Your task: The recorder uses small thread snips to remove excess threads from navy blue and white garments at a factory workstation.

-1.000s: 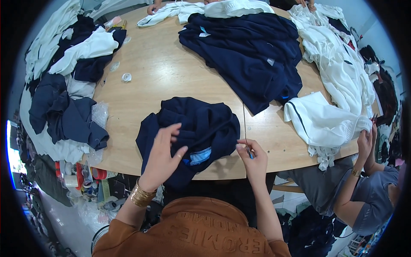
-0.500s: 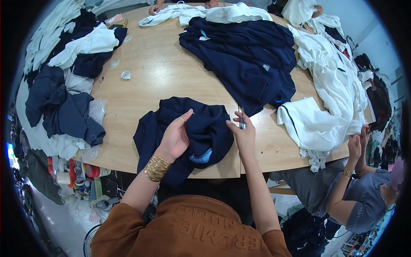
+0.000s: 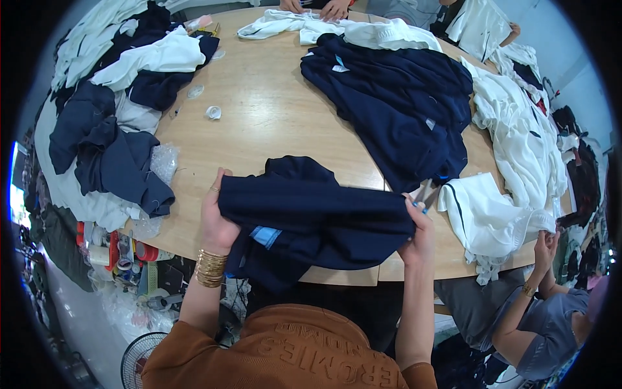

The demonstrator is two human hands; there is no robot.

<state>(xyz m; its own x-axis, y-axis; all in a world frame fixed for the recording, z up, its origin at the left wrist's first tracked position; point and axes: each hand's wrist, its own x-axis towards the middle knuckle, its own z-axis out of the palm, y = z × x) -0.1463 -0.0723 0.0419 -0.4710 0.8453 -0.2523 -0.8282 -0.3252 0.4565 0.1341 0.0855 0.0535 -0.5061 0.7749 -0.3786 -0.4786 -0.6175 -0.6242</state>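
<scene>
While your left hand (image 3: 217,223) pinches the navy garment (image 3: 317,217) at nine o'clock, your right hand (image 3: 418,233) grips its three o'clock edge with small scissors (image 3: 426,196), stretching it over the wooden table's (image 3: 272,129) near rim

Navy garment (image 3: 317,217): dark blue knit, light blue label near its lower left; stretched flat between both ends, bunched below; lies at the near edge of the wooden table (image 3: 278,123); small scissors (image 3: 426,196) just beside its right end.

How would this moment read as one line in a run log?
left hand: grips navy garment | right hand: grips garment, holds snips | on wooden table
</scene>
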